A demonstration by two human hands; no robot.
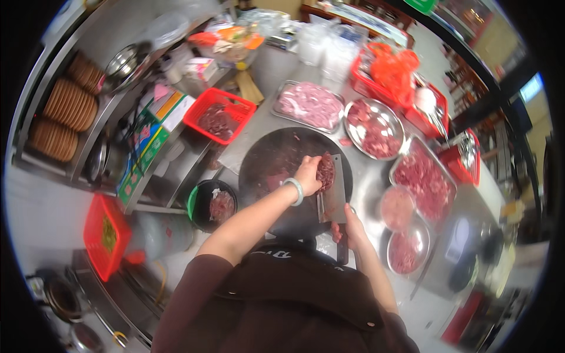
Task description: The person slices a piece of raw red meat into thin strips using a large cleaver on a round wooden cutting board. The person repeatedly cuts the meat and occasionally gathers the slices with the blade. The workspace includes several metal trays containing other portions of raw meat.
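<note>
A broad cleaver (332,198) lies nearly flat over the right side of a round dark chopping block (273,150). Its handle is in my right hand (349,227), at the block's near right edge. My left hand (308,174), with a pale bangle at the wrist, curls its fingers around a clump of cut red meat (326,172). The clump touches the far end of the blade; whether it rests on the steel or the wood is hard to tell. A few meat scraps (277,180) lie on the block to the left of my hand.
Beyond the block sits a metal tray of pale meat strips (309,105). A round steel dish (375,128), a tray of red meat (423,176) and smaller bowls (408,247) stand right. Left are a red basket (220,115) and a black bucket (215,206).
</note>
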